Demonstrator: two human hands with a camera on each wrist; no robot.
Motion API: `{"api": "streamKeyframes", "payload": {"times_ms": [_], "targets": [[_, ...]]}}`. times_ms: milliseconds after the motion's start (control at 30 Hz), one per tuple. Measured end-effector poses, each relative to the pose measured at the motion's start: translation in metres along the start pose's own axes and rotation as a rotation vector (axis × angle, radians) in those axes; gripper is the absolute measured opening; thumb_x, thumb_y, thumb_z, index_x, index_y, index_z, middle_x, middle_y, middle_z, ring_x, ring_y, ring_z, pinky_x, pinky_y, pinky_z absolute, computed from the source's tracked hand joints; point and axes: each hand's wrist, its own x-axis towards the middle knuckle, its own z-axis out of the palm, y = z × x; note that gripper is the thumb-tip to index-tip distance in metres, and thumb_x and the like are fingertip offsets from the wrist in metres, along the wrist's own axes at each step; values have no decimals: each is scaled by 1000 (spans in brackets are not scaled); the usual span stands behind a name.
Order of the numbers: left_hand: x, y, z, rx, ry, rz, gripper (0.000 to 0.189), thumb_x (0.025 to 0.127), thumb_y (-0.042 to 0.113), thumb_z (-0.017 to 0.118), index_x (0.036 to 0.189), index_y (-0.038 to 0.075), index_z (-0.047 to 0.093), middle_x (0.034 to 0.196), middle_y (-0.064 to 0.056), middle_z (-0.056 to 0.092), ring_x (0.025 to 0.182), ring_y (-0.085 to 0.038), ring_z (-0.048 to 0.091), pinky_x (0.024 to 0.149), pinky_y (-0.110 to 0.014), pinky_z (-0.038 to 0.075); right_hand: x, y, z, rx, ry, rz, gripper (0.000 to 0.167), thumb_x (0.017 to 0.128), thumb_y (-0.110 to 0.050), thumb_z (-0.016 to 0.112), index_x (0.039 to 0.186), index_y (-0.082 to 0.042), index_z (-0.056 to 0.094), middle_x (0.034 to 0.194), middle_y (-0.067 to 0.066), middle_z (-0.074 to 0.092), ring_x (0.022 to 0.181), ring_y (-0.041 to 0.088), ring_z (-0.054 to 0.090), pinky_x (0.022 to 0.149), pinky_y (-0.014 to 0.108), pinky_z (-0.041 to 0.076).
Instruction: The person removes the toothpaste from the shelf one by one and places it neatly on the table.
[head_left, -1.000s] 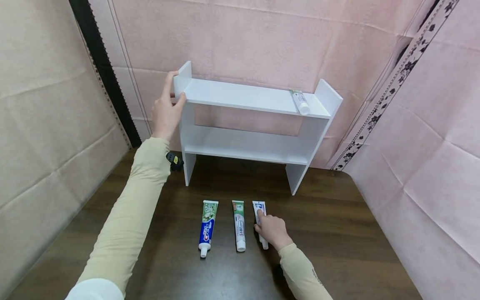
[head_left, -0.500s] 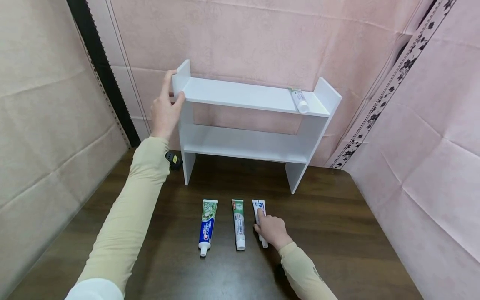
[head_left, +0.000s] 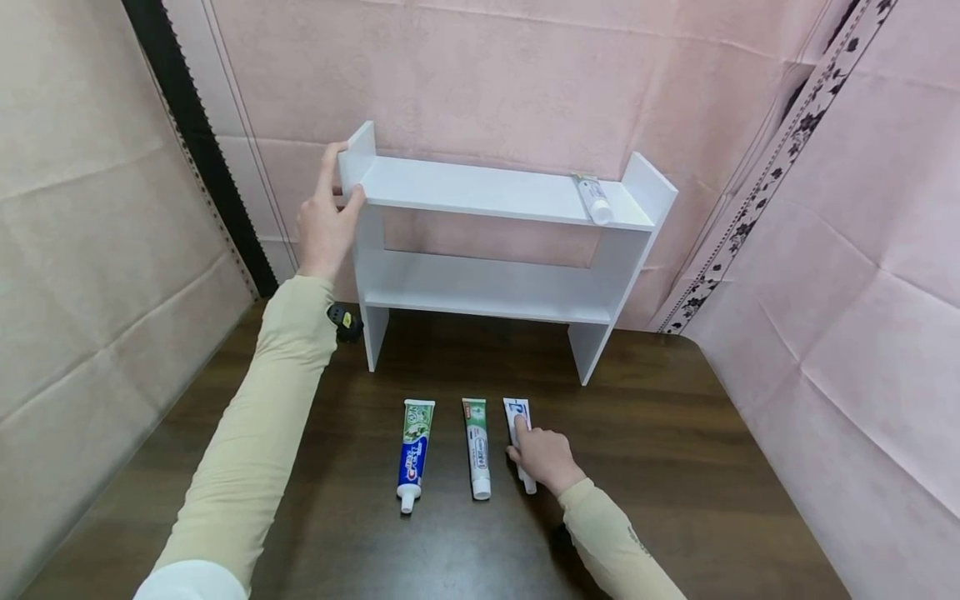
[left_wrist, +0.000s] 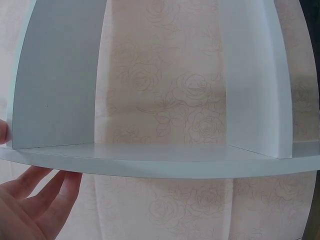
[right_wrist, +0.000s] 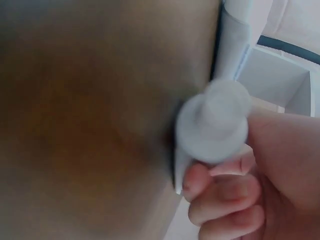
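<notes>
At the left end of a white two-tier shelf [head_left: 487, 287], my left hand [head_left: 322, 229] grips the upright side panel between thumb and fingers. The left wrist view has the fingers of that hand [left_wrist: 45, 200] against the white board [left_wrist: 150, 167]. My right hand [head_left: 547, 457] pinches a white and blue toothpaste tube [head_left: 517, 407] lying on the table, index finger along its top and thumb at its left side. In the right wrist view the tube's white cap [right_wrist: 212, 127] is near the camera, and the other fingers [right_wrist: 225, 197] are curled beside it.
Left of the held tube lie a green and white toothpaste tube [head_left: 477, 450] and a blue and green Crest tube [head_left: 415, 454]. Another white tube [head_left: 594, 200] rests on the shelf's top board at the right. Pink cloth [head_left: 510, 83] hangs behind the shelf.
The head view has shifted slightly. Both hands keep their places on the shelf panel and the tube, and nothing else has visibly moved.
</notes>
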Motion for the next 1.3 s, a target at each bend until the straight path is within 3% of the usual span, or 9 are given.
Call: {"api": "streamKeyframes", "payload": {"times_ms": [100, 200, 333, 467, 667, 767, 1067, 1167, 1300], "targets": [[0, -1, -2, -2, 7, -3, 50, 98, 41, 41, 141, 58, 25, 121, -16, 65, 82, -29, 60, 65, -34, 43, 5, 2, -14, -20, -13, -19, 33, 92, -36, 64, 106, -6, 58, 58, 2, 51, 50, 14, 46, 46, 32, 39], [0, -2, -4, -1, 8, -1, 49, 98, 41, 41, 141, 58, 25, 120, -16, 66, 82, -29, 60, 65, -34, 44, 11, 6, -34, -39, 56, -45, 30, 92, -36, 64, 101, -8, 60, 56, 2, 49, 50, 15, 46, 45, 33, 39], [0, -2, -5, 1, 2, 2, 49, 98, 42, 41, 141, 58, 26, 120, -17, 66, 80, -29, 60, 64, -34, 43, 19, 13, -70, -32, 252, -57, 25, 92, -31, 64, 102, -9, 58, 62, 6, 57, 51, 21, 54, 43, 35, 41], [0, -1, -7, 0, 2, 5, 49, 98, 42, 41, 141, 58, 26, 121, -17, 66, 80, -30, 60, 64, -34, 43, 26, 18, -122, 8, 463, -38, 32, 93, -27, 63, 118, -8, 58, 83, 13, 66, 60, 26, 59, 46, 37, 45], [2, -1, -9, 6, 12, 22, 49, 98, 41, 42, 142, 56, 26, 119, -17, 67, 79, -31, 60, 64, -34, 41, 35, 17, -205, 51, 817, -78, 33, 91, -17, 64, 120, -3, 58, 106, 19, 63, 86, 34, 58, 70, 43, 48], [3, -1, -9, 12, 10, 25, 49, 98, 40, 42, 143, 55, 26, 120, -18, 67, 80, -30, 60, 64, -33, 41, 41, 16, -235, 61, 901, -76, 31, 90, -15, 63, 118, -1, 59, 111, 21, 60, 94, 36, 55, 78, 46, 45], [2, 1, -6, 3, -17, 25, 50, 99, 38, 42, 144, 54, 26, 121, -18, 66, 78, -29, 60, 61, -34, 43, 80, 40, -288, 85, 849, 37, 34, 96, -23, 53, 120, 0, 57, 116, 22, 55, 109, 37, 50, 99, 51, 37], [2, 1, -4, -4, -24, 22, 51, 98, 38, 42, 144, 54, 25, 121, -18, 66, 81, -29, 61, 62, -34, 43, 93, 49, -296, 106, 767, 93, 40, 97, -28, 49, 126, -1, 54, 121, 22, 53, 118, 38, 47, 105, 52, 33], [2, 0, -4, -9, -21, 20, 51, 98, 38, 42, 143, 55, 26, 120, -18, 67, 85, -30, 64, 63, -34, 43, 105, 55, -301, 152, 550, 145, 55, 98, -36, 42, 143, -5, 43, 138, 26, 47, 129, 42, 42, 108, 55, 28]]}}
